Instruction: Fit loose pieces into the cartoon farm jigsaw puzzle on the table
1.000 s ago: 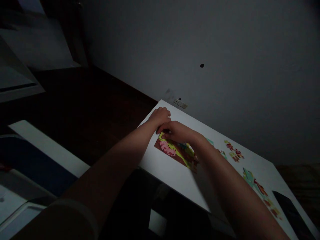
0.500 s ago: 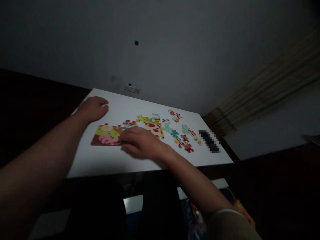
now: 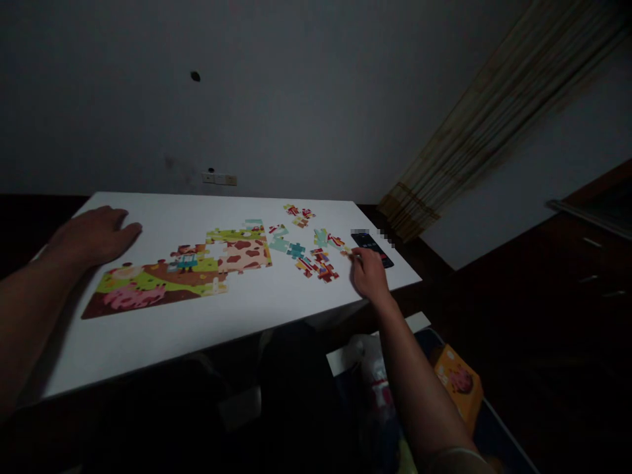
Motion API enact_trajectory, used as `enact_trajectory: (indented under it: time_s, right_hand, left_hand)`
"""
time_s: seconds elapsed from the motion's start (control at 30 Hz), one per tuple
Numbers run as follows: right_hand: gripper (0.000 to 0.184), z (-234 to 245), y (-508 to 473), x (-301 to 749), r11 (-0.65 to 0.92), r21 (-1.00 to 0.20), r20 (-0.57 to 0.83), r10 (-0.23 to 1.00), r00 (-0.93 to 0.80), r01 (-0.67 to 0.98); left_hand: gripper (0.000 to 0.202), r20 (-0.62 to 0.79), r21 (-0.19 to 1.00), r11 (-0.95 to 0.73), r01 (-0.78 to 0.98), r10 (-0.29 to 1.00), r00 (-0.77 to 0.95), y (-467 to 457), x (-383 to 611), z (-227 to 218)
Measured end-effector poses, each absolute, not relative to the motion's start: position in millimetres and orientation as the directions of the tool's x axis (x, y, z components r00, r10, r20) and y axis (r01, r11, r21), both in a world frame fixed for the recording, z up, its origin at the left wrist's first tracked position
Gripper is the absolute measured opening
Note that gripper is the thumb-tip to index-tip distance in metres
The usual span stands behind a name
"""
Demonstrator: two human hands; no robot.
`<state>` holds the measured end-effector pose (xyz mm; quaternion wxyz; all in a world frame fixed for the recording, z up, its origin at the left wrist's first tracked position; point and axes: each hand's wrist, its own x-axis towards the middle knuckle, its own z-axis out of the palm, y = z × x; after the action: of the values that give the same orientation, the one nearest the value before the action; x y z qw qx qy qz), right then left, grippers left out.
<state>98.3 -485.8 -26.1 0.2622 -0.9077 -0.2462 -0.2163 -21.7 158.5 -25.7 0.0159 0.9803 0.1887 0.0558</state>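
No text can be read in this view. The phone [image 3: 371,249] lying on the counter [image 3: 148,349] has a lit screen with small pale marks, but they are too tiny and partly pixelated to read. The white plastic bag [image 3: 376,382] carries red print, too dim to make out. The orange box [image 3: 458,388] shows a picture, and any lettering on it is illegible. The jigsaw puzzle [image 3: 182,270] shows only coloured pictures, with no legible lettering.
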Motion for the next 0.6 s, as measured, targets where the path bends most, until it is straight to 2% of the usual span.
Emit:
enact_trajectory:
  time_s: [0.1, 0.23, 0.6]
  right_hand:
    - [0.035, -26.9, -493.8, 110.8, -0.736, -0.364, 0.463, 0.388, 0.797, 0.57]
    - [0.03, -25.8, -489.7, 107.6, -0.697, -0.328, 0.402, 0.507, 0.762, 0.637]
    - [0.032, -31.6, -492.3, 109.0, -0.714, -0.339, 0.386, 0.488, 0.783, 0.612]
  left_hand:
    - [0.094, 0.072, -0.009, -0.895, 0.445, 0.443, 0.893, 158.8, -18.9, -26.7]
    - [0.096, 0.066, 0.037, -0.874, 0.485, 0.486, 0.871, 156.7, -20.9, -27.2]
    - [0.088, 0.064, 0.067, -0.851, 0.52, 0.524, 0.849, 145.9, -27.3, -21.7]
